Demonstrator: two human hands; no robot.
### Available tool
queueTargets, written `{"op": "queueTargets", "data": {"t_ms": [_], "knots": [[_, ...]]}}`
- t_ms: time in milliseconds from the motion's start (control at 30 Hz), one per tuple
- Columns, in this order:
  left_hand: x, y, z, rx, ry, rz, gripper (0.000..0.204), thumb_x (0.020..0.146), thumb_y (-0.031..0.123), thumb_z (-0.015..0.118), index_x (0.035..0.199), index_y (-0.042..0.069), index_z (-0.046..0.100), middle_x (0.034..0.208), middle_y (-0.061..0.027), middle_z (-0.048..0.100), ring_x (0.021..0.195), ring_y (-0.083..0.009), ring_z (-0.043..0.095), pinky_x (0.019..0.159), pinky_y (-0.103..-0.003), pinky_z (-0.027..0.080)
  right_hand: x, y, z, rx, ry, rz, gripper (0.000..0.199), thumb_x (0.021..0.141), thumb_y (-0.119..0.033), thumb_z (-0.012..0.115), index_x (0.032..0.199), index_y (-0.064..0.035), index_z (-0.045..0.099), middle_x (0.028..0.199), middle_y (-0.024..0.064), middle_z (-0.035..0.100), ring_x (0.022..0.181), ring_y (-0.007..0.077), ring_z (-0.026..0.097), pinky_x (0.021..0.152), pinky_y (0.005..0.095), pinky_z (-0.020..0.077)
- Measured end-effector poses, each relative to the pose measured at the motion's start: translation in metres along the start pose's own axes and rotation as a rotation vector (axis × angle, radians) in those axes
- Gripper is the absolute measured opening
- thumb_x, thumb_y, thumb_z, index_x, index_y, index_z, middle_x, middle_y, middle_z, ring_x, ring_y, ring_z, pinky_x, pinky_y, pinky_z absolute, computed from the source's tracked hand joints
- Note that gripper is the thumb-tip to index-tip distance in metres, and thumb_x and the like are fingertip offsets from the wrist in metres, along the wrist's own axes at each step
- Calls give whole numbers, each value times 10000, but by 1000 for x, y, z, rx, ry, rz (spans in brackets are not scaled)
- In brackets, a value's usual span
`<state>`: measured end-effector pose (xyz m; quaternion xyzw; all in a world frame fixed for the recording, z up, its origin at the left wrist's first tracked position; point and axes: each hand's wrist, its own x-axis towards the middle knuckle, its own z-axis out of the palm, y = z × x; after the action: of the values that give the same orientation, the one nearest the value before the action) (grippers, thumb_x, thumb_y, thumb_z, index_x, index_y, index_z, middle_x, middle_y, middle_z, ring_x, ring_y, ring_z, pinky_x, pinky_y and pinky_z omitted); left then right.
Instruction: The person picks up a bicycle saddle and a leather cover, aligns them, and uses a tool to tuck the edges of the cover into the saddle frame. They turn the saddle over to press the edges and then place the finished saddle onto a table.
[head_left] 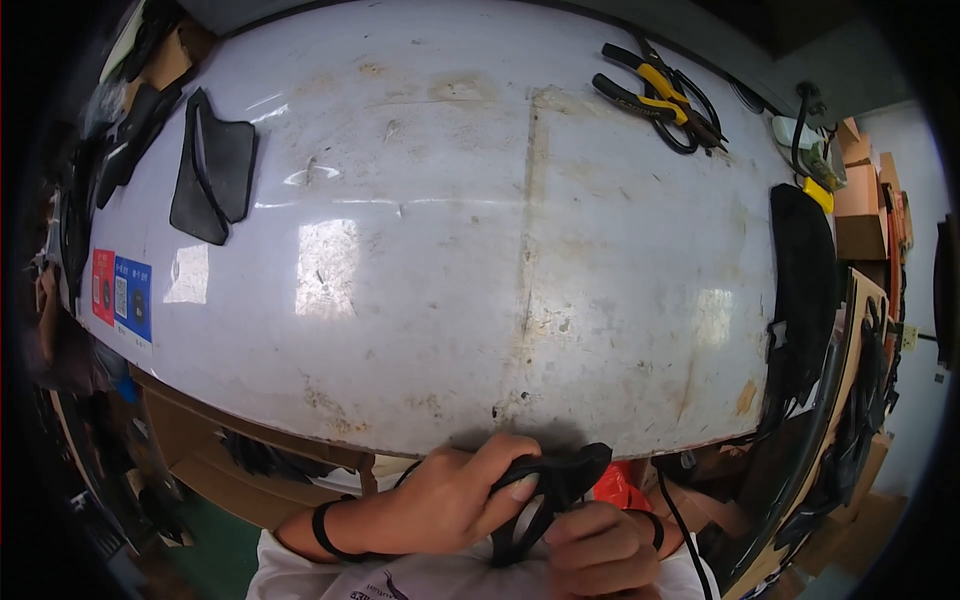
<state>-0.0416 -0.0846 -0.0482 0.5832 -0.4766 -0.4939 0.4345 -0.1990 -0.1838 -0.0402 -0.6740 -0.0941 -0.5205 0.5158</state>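
Note:
Just off the table's near edge, my left hand (450,495) grips a black flexible piece (575,475), thumb laid along its upper side. The piece looks folded or curved, with an opening showing a grey inner face; its exact kind I cannot make out. My right hand (605,550) is closed at the lower right side of the same piece, its fingers curled and slightly blurred. Part of the piece is hidden behind both hands.
The worn white table (430,260) stretches ahead. Yellow-and-black pliers (665,100) lie at the far right beside scissors (675,135). Black cut pieces (235,165) rest at the left. A long black fabric item (800,290) lies along the right edge; below the front are cardboard boxes (230,470).

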Motion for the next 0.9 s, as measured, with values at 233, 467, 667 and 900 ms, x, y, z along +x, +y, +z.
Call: {"op": "queueTargets", "data": {"t_ms": [233, 467, 667, 900], "knots": [[-4, 4, 2, 59, 83, -74, 199, 981, 103, 615, 1157, 13, 595, 747, -131, 636, 548, -295, 614, 517, -347, 462, -3, 12, 8, 133, 130, 159, 280, 1053, -279, 611, 956, -49, 483, 889, 104, 518, 704, 239, 497, 659, 430, 475], [4, 18, -2, -134, 4, -213, 115, 979, 115, 671, 1028, 15, 645, 726, -98, 620, 597, -157, 605, 566, -295, 452, -11, -32, 7, 51, 322, -11, 321, 1044, -361, 607, 882, -95, 528, 917, 88, 530, 770, 257, 551, 702, 454, 502], [3, 15, 12, -81, 130, -154, 225, 924, 157, 788, 1045, 18, 659, 739, -95, 652, 644, -132, 648, 582, -274, 478, -10, -29, -14, -41, 146, 58, 370, 945, -440, 753, 1131, -138, 650, 904, 69, 573, 795, 246, 627, 730, 470, 555], [9, 6, 15, 363, -115, 132, 417, 984, 376, 692, 915, -13, 559, 492, -91, 543, 406, -308, 596, 399, -401, 474, 13, -20, -22, 3, -18, -3, 413, 931, -376, 786, 1009, -46, 550, 719, 103, 620, 554, 222, 647, 583, 403, 595]]}}
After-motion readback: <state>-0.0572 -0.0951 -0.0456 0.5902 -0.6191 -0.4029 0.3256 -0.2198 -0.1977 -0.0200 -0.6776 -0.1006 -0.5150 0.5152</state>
